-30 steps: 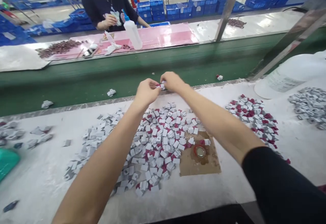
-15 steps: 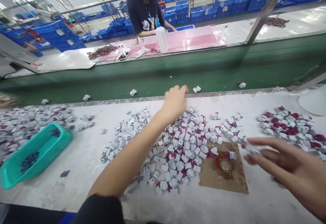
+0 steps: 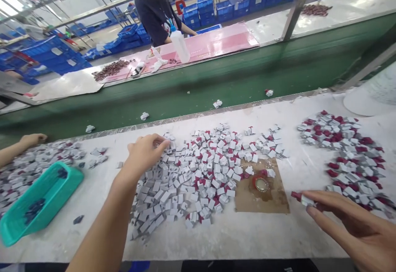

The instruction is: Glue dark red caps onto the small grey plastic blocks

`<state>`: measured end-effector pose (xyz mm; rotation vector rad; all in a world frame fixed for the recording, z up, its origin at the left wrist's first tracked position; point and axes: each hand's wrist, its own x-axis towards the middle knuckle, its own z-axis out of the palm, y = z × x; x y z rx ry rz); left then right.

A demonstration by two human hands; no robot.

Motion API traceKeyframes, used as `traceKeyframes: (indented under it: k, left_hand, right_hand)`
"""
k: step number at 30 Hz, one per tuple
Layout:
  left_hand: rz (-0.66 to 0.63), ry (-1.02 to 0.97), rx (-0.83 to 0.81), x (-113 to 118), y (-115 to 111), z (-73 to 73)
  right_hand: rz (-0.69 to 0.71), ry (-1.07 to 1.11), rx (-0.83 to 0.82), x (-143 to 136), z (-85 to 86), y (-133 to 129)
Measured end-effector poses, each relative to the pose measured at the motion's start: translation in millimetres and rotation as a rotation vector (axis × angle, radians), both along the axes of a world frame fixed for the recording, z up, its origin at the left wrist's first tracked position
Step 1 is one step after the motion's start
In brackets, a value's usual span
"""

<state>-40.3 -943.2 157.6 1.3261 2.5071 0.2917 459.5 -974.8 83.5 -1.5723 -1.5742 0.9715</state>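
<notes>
My left hand hovers at the far left edge of a wide pile of small grey-white blocks, many with dark red parts. Its fingers are bent and slightly apart, tips close to the blocks, with nothing visible in them. On the right, my right hand pinches a small white block with a dark red part between thumb and fingers, just above the table. Left of that hand lies a brown cardboard piece bearing a round red-rimmed cap and a wet stain.
A second heap of red-and-white pieces lies at right. At left are a teal tray with dark pieces and another person's hand. The green belt carries several pieces. Across it, a person works near a white bottle.
My left hand has drawn back from the belt's edge to the left side of the block pile. My right hand still holds its piece, now lower. The view has shifted right.
</notes>
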Motion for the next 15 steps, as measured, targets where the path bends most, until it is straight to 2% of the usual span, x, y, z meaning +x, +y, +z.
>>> traceKeyframes:
  k: [3,6,8,12,15]
  left_hand:
    - [-0.028,-0.268,0.163,21,-17,8.2]
    - [0.011,-0.791,0.328,60,-35,9.9]
    - [0.06,-1.048,0.34,91,-42,6.3]
    - [0.088,-1.212,0.296,141,-50,-6.3]
    - [-0.02,-1.24,0.226,165,-64,-18.6]
  right_hand:
    - [0.012,0.111,-0.073,-17,8.7,-2]
    - [-0.005,0.215,-0.113,-35,11.9,-4]
    - [-0.005,0.254,-0.098,-44,11.9,-5]
    - [0.034,0.305,-0.05,-52,11.8,-6]
    - [0.083,0.319,-0.008,-55,13.1,-8]
